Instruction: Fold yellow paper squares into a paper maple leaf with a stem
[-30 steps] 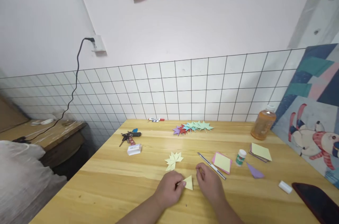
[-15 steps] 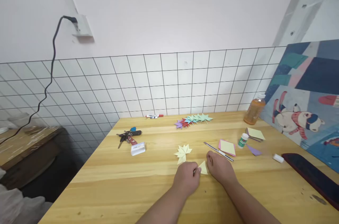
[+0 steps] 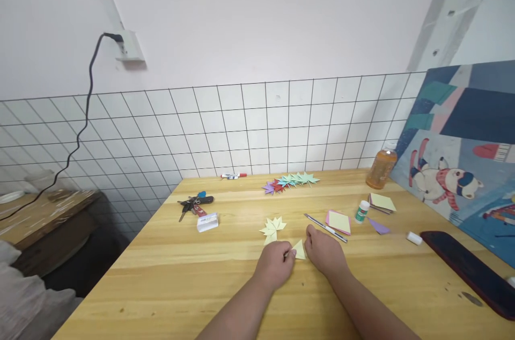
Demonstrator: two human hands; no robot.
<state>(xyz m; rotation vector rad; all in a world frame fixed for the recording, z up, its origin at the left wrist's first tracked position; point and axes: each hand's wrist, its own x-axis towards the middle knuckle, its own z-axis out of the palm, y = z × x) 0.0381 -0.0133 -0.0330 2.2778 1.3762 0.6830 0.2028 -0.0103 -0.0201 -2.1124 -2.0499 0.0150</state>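
Note:
A small pale yellow folded paper triangle (image 3: pixel 299 250) is on the wooden table between my hands. My left hand (image 3: pixel 274 263) is closed, with the thumb and finger pinching the paper's left edge. At the other side my right hand (image 3: pixel 325 252) is curled closed against the paper's right edge; its fingertips are hidden, so I cannot tell whether it grips the paper. Just beyond my left hand lies a yellow star-shaped origami piece (image 3: pixel 273 228) of several folded points. A silver-and-white pen-like tool (image 3: pixel 326 228) lies past my right hand.
Folded paper stars (image 3: pixel 290 182) lie near the wall. To the right are sticky notes (image 3: pixel 338 221), a glue bottle (image 3: pixel 361 212), a purple paper piece (image 3: pixel 379 226), an eraser (image 3: pixel 414 238), a dark phone-like object (image 3: pixel 466 270) and a drink bottle (image 3: pixel 381 167). Keys (image 3: pixel 196 202) and a small box (image 3: pixel 207 222) lie left.
The view has shifted slightly, so everything appears a little further left. My hands stay closed at the yellow paper triangle, with little other visible movement.

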